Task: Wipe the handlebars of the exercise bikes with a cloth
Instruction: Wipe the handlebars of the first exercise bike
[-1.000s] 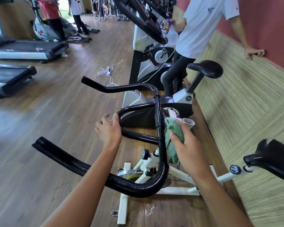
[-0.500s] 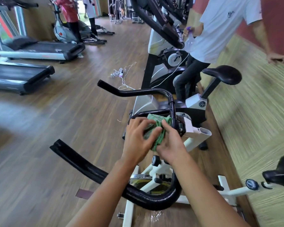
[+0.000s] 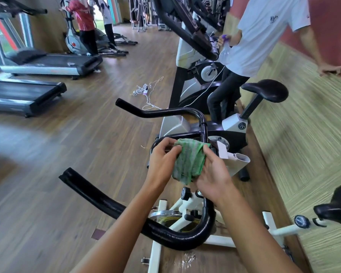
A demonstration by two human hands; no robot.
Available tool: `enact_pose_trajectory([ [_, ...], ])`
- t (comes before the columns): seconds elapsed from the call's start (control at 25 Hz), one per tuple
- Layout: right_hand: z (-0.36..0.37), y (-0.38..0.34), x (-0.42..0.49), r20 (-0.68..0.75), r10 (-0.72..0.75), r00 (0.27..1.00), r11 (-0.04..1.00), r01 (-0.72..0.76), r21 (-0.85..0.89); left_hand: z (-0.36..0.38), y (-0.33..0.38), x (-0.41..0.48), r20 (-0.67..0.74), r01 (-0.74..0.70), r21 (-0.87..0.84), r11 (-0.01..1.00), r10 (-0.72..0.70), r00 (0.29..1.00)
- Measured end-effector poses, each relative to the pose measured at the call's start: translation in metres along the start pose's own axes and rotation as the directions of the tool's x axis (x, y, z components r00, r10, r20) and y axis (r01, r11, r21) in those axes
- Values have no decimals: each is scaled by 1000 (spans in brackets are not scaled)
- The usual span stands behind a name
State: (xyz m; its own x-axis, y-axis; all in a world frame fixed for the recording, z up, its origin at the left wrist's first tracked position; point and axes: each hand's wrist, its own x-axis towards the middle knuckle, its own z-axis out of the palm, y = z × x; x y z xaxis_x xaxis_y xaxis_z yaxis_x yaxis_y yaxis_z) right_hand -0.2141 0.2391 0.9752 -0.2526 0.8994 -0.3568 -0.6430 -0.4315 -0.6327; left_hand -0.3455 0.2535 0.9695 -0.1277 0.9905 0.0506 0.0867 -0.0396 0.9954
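Note:
A green and grey cloth (image 3: 189,160) is held between both hands just above the middle of the black handlebars (image 3: 110,205) of a white exercise bike. My left hand (image 3: 162,162) pinches the cloth's left edge with curled fingers. My right hand (image 3: 213,174) grips its right side and lower corner. The handlebar's near arm curves below my wrists; its far arm (image 3: 156,112) reaches left beyond the cloth. The centre stem is partly hidden behind the cloth and hands.
A person in a white shirt (image 3: 264,34) stands by the second bike (image 3: 215,123) ahead, holding a spray bottle. Treadmills (image 3: 47,64) line the left side. A white cable (image 3: 146,91) lies on the wooden floor. The black saddle (image 3: 337,205) is at right.
My left hand left the inner bar and joined the right hand on the cloth. The cloth came off the upright bar and now spreads wider between both hands.

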Motion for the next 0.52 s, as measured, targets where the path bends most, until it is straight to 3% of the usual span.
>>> enact_pose_trajectory([
  [0.08, -3, -2, -5, 12, 17, 1000, 999, -16, -28, -1, 2, -3, 39, 33, -11, 999, -32, 999],
  [0.16, -5, 2, -7, -6, 20, 1000, 996, -20, -86, -3, 3, -1, -7, 53, -14, 999, -53, 999],
  [0.28, -10, 9, -6, -196, -14, 981, 982, -23, -185, -11, 4, 10, -94, 105, 89, 990, -97, 991],
  [0.36, -10, 12, -7, -244, -26, 969, 973, -31, -227, -16, 11, 15, -139, 145, 191, 971, -119, 983],
  [0.44, -6, 19, -8, -243, -36, 969, 967, -28, -254, -16, 18, 13, -171, 132, 327, 936, -79, 982],
  [0.52, 6, 25, -11, -217, -28, 976, 972, -24, -233, -5, 27, -1, -160, 29, 500, 865, 60, 985],
])
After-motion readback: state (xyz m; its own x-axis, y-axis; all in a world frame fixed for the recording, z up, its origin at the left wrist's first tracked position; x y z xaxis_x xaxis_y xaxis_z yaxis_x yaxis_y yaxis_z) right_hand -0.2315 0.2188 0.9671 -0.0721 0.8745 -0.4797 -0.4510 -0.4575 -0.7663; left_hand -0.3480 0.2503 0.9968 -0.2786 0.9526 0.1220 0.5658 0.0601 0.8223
